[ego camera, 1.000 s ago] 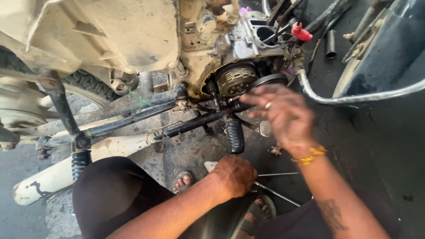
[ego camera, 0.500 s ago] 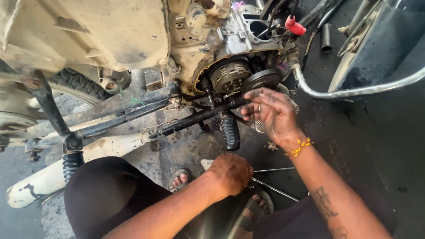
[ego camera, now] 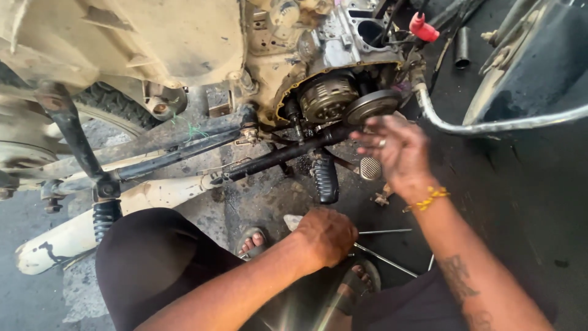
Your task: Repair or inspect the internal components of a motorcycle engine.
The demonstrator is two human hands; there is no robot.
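Gleaming round metal disc (ego camera: 372, 105) — greasy fingers (ego camera: 367, 142)

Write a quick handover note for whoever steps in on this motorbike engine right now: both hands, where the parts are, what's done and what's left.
Right hand: open, fingers spread, raised in front of the round metal disc on the opened engine side; whether it touches the disc is unclear.
Left hand: closed in a fist low by the knee; what it grips is hidden.
Clutch assembly is exposed, side cover off.
Black footpeg hangs below the engine.
Thin metal rods lie on the oily ground by the sandalled feet.
Left: cover is not refitted.
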